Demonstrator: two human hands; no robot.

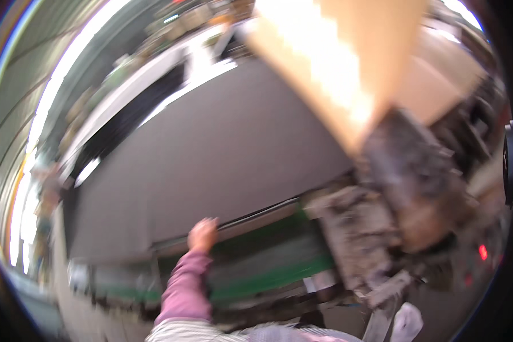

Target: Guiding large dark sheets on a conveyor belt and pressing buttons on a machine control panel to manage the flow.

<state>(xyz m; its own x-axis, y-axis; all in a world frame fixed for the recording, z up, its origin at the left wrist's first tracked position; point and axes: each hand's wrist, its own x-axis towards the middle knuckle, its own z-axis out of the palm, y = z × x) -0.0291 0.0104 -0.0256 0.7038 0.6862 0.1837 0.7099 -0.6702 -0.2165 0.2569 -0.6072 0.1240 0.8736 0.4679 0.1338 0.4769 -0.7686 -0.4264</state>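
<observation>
The picture is tilted and smeared by motion. My left hand (203, 233), in a purple sleeve, reaches up to a dark rail (256, 214) between a large grey panel (211, 148) and a green belt-like surface (268, 268). The fingers look curled at the rail, but the blur hides whether they grip it. My right hand is not in view. A big tan cardboard sheet (336, 57) hangs at the upper right, above the machine.
A grimy grey-brown machine body (382, 228) stands at the right, with a small red light (483, 251) beside it. Something white (407, 322) lies at the bottom right. White tables and clutter (154, 74) run along the far left.
</observation>
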